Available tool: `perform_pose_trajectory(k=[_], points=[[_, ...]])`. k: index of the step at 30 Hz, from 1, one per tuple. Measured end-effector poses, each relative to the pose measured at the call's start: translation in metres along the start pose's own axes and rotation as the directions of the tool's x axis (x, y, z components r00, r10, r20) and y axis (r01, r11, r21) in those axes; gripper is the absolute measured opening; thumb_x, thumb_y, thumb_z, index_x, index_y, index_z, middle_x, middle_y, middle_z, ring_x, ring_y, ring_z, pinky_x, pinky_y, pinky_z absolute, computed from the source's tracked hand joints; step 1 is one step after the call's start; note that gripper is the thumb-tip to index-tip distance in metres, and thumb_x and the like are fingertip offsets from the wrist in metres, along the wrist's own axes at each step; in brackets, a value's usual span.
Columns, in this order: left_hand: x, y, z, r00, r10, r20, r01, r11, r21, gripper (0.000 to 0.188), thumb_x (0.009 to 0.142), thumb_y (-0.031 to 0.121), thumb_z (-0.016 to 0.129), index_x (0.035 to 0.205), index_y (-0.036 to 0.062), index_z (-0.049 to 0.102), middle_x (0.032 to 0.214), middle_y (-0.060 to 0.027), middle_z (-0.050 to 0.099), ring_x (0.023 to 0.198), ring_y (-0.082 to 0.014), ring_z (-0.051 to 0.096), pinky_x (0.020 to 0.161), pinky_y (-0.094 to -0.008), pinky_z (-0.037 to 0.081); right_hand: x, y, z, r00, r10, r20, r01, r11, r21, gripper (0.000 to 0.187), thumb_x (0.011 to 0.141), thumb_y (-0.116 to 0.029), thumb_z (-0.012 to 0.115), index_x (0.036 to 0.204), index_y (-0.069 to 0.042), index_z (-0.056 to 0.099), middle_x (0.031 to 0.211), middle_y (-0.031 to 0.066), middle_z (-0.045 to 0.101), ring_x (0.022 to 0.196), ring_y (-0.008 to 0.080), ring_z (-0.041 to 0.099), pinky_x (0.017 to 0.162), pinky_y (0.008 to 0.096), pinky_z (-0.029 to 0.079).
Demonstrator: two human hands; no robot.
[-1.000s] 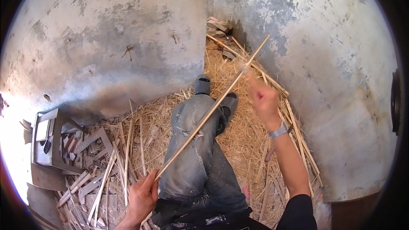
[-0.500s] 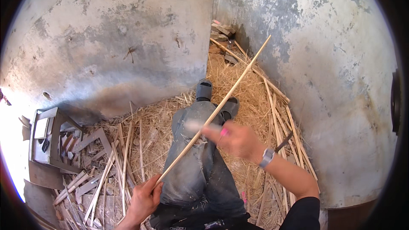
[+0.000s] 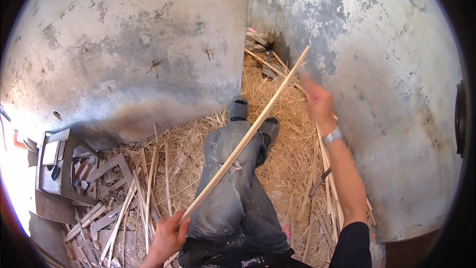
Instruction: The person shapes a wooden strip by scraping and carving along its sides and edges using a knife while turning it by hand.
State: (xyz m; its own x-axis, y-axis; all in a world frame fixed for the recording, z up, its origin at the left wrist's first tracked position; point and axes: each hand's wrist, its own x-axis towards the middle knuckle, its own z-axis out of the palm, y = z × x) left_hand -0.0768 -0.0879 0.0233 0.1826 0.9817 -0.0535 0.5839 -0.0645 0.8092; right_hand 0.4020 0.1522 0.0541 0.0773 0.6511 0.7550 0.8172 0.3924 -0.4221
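Note:
A long pale wooden strip (image 3: pixel 239 142) slants from lower left to upper right across my dusty grey trousers (image 3: pixel 225 218). My left hand (image 3: pixel 168 235) is closed round its near end. Out by the strip's far tip is my right hand (image 3: pixel 321 106), beside the wood and smeared by motion. Its fingers look curled, with a bit of pink showing at them. Whatever they grip is too blurred to make out. A silver watch (image 3: pixel 332 135) sits on my right wrist.
Straw-like shavings (image 3: pixel 292 168) cover the floor. Long strips (image 3: pixel 148 193) lie at left, more under my right forearm near a brown curved handle (image 3: pixel 317 187). A wooden stool (image 3: pixel 64 168) stands at left. Peeling walls (image 3: pixel 386 119) meet ahead, with broken bricks (image 3: pixel 258 39) in the corner.
My right hand has moved away from me and to the right, from the strip's middle to its far tip. My left hand keeps hold of the near end.

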Motion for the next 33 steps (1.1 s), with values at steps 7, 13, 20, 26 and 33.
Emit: perform_pose_trajectory(k=[7,13,20,26,33], points=[[0.000,-0.004,0.000,0.999,-0.032,-0.003,0.032,0.999,-0.010,0.020,0.098,0.007,0.067,0.116,-0.0016,0.070,0.071,-0.0149,0.068,0.063,-0.0244,0.071,0.059,-0.0356,0.054,-0.009,-0.063,-0.020,0.993,0.106,0.047,-0.112,0.986,0.124,0.038,0.107,-0.017,0.059,0.143,-0.010,0.064,0.073,0.0037,0.063,0.058,0.0072,0.054,0.053,0.0276,0.044],[0.005,-0.006,0.002,0.984,0.120,-0.132,-0.091,0.974,0.208,0.033,0.091,0.002,0.070,0.123,0.0027,0.071,0.073,-0.0151,0.064,0.062,-0.0328,0.066,0.060,-0.0418,0.051,-0.016,-0.104,-0.007,0.972,0.174,0.159,-0.215,0.929,0.301,0.038,0.108,-0.012,0.055,0.144,-0.007,0.062,0.075,0.0042,0.063,0.062,0.0089,0.059,0.059,0.0256,0.048],[-0.003,-0.016,0.013,0.964,0.217,-0.155,-0.159,0.934,0.319,0.046,0.086,-0.002,0.070,0.131,0.0054,0.070,0.076,-0.0150,0.061,0.063,-0.0338,0.062,0.059,-0.0446,0.049,-0.068,-0.117,0.017,0.965,0.099,0.242,-0.148,0.970,0.192,0.044,0.103,-0.006,0.058,0.146,-0.011,0.062,0.069,-0.0023,0.050,0.060,0.0075,0.039,0.055,0.0269,0.038],[-0.005,-0.016,0.015,0.958,0.244,-0.152,-0.193,0.938,0.288,0.049,0.085,-0.002,0.071,0.134,0.0063,0.069,0.076,-0.0142,0.059,0.062,-0.0333,0.062,0.058,-0.0435,0.049,-0.033,-0.075,0.004,0.945,0.306,0.118,-0.321,0.936,0.145,0.047,0.104,-0.005,0.057,0.151,-0.010,0.056,0.072,-0.0051,0.042,0.061,0.0068,0.035,0.055,0.0273,0.033],[-0.012,-0.019,0.020,0.958,0.241,-0.154,-0.167,0.909,0.381,0.050,0.083,-0.002,0.072,0.132,0.0057,0.069,0.077,-0.0142,0.060,0.062,-0.0331,0.062,0.057,-0.0437,0.048,-0.053,-0.053,-0.007,0.959,0.176,0.223,-0.223,0.952,0.207,0.048,0.107,-0.007,0.053,0.154,-0.012,0.052,0.073,-0.0088,0.039,0.063,0.0027,0.033,0.055,0.0229,0.030]])
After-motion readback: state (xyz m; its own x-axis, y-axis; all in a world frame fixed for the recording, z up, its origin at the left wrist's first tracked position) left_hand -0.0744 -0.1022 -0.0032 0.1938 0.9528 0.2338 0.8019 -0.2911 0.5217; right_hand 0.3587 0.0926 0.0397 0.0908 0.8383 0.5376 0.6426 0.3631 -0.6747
